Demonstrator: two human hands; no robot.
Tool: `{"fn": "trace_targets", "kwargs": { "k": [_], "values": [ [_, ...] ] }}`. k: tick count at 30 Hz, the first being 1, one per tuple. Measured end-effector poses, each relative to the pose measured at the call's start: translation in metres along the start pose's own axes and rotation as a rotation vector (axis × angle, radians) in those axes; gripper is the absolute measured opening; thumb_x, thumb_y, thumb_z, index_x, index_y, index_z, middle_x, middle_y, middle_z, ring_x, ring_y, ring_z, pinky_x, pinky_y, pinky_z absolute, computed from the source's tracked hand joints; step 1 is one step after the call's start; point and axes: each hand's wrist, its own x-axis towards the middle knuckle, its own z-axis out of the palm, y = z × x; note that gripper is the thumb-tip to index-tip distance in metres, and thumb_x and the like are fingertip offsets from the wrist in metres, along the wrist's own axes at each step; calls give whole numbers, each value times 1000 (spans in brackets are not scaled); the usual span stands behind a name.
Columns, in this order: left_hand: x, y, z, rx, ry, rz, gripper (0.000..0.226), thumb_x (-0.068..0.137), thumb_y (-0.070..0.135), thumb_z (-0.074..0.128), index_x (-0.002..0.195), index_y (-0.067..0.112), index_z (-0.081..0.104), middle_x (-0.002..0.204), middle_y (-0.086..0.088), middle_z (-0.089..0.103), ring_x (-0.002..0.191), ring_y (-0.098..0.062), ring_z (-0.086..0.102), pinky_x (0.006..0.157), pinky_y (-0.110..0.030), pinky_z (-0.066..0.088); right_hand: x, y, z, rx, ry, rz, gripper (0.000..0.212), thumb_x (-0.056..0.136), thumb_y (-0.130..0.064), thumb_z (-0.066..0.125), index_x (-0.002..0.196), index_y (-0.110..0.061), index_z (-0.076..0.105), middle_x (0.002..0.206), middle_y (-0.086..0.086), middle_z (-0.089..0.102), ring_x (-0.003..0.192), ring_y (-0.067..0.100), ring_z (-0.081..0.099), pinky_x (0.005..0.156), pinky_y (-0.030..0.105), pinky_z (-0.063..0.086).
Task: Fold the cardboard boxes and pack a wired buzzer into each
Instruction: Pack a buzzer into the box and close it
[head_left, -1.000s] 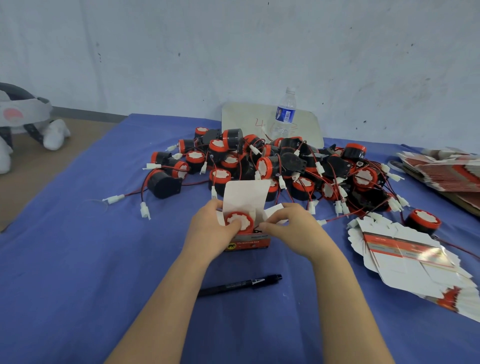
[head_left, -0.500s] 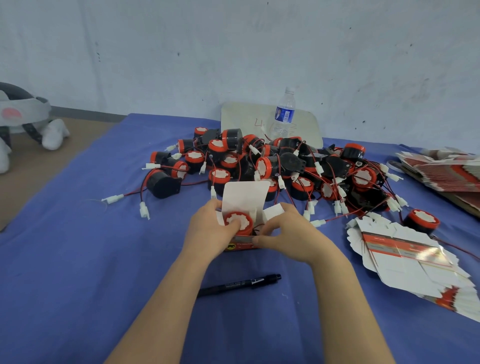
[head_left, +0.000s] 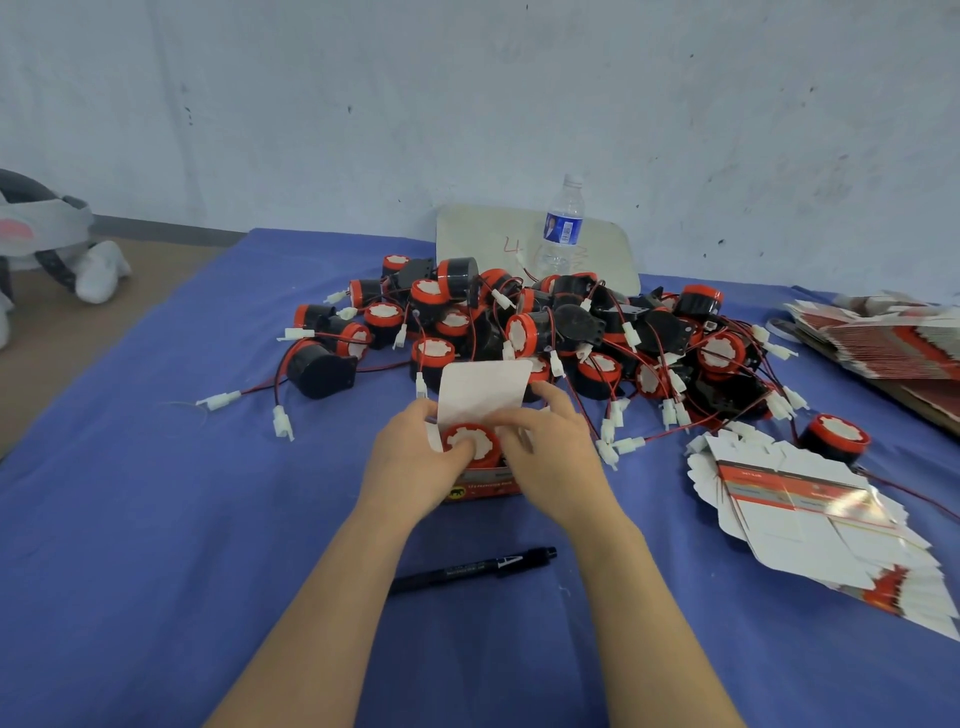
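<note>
Head view: one small box (head_left: 485, 487) stands on the blue table (head_left: 156, 519), right in front of the person.
Box: its top is open and the white lid flap (head_left: 483, 387) sticks straight up at the back.
Buzzer in box (head_left: 474, 441): it sits inside with its red and white top showing.
Left hand (head_left: 415, 462): it wraps round the left side of the box, and the thumb rests on the buzzer's top.
Right hand (head_left: 556, 452): its fingers curl over the right side of the box – a snug hold.
Pile of buzzers (head_left: 571, 332): many red and black ones with tangled wires, just behind the box.
Flat boxes (head_left: 795, 514): a fanned stack on the right – not folded yet.
Pen (head_left: 472, 569): a black one lies between the arms.
Bottle (head_left: 563, 223): it stands upright behind the pile.
</note>
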Motion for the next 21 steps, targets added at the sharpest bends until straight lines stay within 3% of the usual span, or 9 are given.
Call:
{"fn": "trace_targets", "kwargs": {
  "k": [4, 8, 11, 14, 15, 18, 21],
  "values": [
    [0, 0, 0, 7, 4, -6, 23, 85, 29, 66, 99, 29, 48, 82, 24, 44, 73, 3, 45, 56, -14, 34, 0, 2, -7, -112, -7, 89, 30, 96, -24, 46, 117, -28, 68, 157, 2, 22, 137, 30, 25, 104, 38, 32],
    [0, 0, 1, 0, 3, -11, 23, 86, 30, 66, 101, 28, 48, 85, 21, 47, 76, -3, 48, 57, -15, 36, 0, -3, -9, -215, -131, 50, 34, 99, -30, 39, 120, -29, 65, 158, 4, 19, 138, 33, 23, 105, 40, 30],
    [-1, 1, 0, 3, 6, -11, 27, 86, 31, 67, 106, 28, 49, 96, 13, 51, 80, -4, 49, 57, -13, 36, 1, 3, -7, -142, -158, 45, 35, 102, -30, 36, 115, -18, 67, 154, 5, 26, 132, 28, 35, 99, 33, 34],
    [-2, 2, 2, 31, 63, -25, 48, 82, 31, 71, 122, 24, 45, 109, 5, 42, 85, -7, 45, 56, -11, 30, -1, 7, -3, 76, -27, 86, 26, 100, -19, 46, 102, -10, 70, 141, 2, 35, 115, 12, 44, 81, 13, 31],
    [-2, 3, 4, 41, 83, -31, 56, 81, 30, 72, 126, 22, 41, 111, 3, 39, 87, -9, 44, 56, -12, 30, -1, 6, 1, 110, 38, 101, 23, 98, -16, 49, 100, -11, 71, 139, 0, 33, 108, 8, 41, 79, 11, 31],
    [-6, 5, 9, 91, 146, 27, 70, 82, 29, 72, 138, 20, 31, 123, -3, 35, 89, -11, 41, 65, -18, 37, 0, 1, 11, 166, 198, 143, 16, 94, -10, 55, 104, -13, 67, 138, 2, 31, 98, 10, 46, 79, 22, 42],
    [-11, 9, 12, 120, 232, 116, 74, 83, 27, 71, 141, 20, 25, 132, -4, 28, 85, -9, 40, 68, -24, 39, -3, -3, 16, 231, 318, 130, 33, 90, -4, 58, 120, -13, 50, 129, 4, 37, 80, 1, 36, 70, 8, 36]
  ]
}}
